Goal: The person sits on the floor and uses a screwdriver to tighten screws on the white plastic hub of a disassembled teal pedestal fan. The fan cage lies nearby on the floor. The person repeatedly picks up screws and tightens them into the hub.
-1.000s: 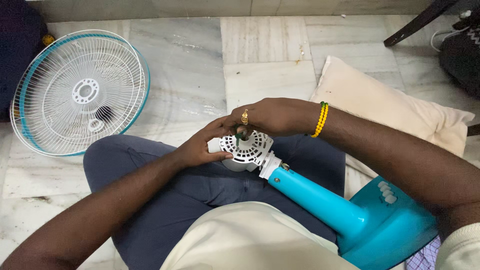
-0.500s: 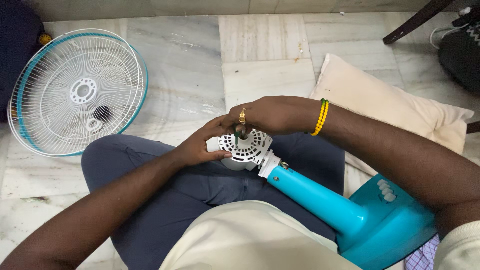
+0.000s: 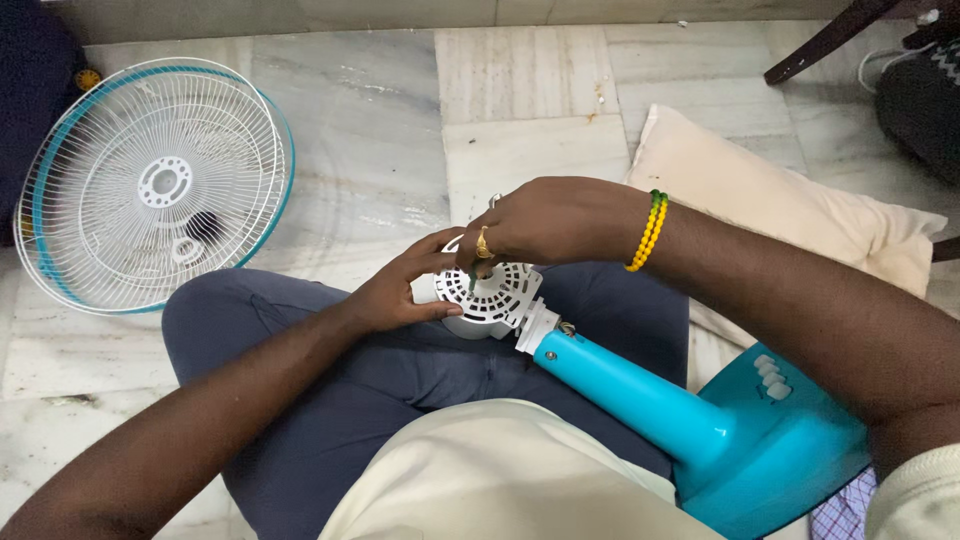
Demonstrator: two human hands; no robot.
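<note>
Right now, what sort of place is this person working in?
Probably a room in a home, with the person seated on the floor: a pale marble-tiled floor, a cream fabric cushion lying on it, and a white wire fan guard with a teal rim set aside while both hands work on the white plastic fan motor housing.
</note>
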